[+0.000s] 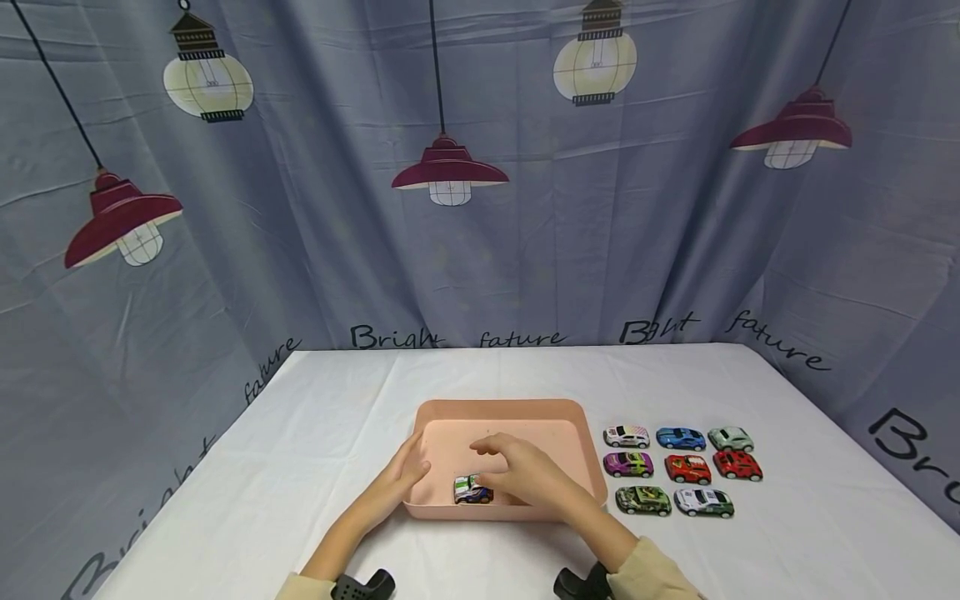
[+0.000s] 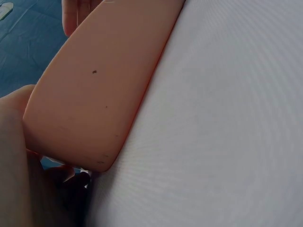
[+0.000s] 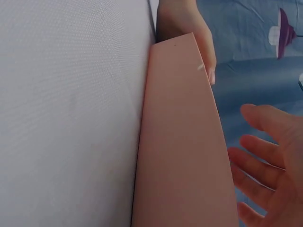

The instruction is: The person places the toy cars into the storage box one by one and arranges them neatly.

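A peach-coloured tray (image 1: 495, 408) stands on the white table. My left hand (image 1: 396, 482) holds its left wall, the thumb over the rim and the fingers along the outside; the left wrist view shows this hand (image 2: 14, 142) at the tray's corner. Inside the tray, near its front wall, sits a white, green and blue toy car (image 1: 471, 492). My right hand (image 1: 528, 473) hovers over the tray beside that car, its thumb overlapping the car's right end in the head view. With loosely bent, spread fingers, the right hand (image 3: 274, 165) holds nothing in the right wrist view.
Right of the tray, several toy cars stand in rows, among them a blue car (image 1: 681, 439), a purple car (image 1: 628, 464), a red car (image 1: 687, 469) and a camouflage car (image 1: 642, 500). A grey-blue curtain (image 1: 495, 267) printed with lamps hangs behind the table (image 1: 330, 400).
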Demonstrator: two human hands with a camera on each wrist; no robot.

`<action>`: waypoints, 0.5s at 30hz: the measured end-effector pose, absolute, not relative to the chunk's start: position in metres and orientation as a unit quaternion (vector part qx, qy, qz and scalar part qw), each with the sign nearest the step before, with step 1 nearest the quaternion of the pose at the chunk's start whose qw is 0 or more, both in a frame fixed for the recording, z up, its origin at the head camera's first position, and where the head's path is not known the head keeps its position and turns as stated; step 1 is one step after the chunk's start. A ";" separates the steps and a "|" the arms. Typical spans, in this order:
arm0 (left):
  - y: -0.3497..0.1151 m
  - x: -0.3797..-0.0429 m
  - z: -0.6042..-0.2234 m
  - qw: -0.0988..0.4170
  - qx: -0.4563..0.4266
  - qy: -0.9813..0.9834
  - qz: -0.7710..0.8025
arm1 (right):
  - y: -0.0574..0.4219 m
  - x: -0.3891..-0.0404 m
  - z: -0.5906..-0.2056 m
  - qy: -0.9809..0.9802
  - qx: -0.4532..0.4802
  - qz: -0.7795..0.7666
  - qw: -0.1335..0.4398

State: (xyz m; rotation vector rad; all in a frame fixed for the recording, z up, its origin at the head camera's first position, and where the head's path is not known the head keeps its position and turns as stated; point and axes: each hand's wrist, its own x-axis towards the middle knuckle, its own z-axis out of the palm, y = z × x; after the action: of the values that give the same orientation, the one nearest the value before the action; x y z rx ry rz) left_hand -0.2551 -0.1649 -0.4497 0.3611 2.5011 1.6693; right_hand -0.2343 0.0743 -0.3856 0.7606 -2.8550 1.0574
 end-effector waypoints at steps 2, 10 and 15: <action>-0.165 -0.255 -0.450 0.056 0.119 0.824 0.551 | 0.076 -0.234 -0.386 -0.906 0.243 0.345 0.019; -0.164 -0.254 -0.449 0.058 0.115 0.827 0.548 | 0.086 -0.232 -0.388 -0.895 0.225 0.377 0.079; -0.164 -0.255 -0.448 0.059 0.107 0.831 0.543 | 0.092 -0.230 -0.389 -0.891 0.204 0.389 0.113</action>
State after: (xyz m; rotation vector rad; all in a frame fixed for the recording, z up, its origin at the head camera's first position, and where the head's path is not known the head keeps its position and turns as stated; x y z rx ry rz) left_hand -0.2546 -0.1641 -0.4479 0.3228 2.5172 1.6440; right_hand -0.2297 0.0915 -0.3889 0.5999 -2.6152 1.1400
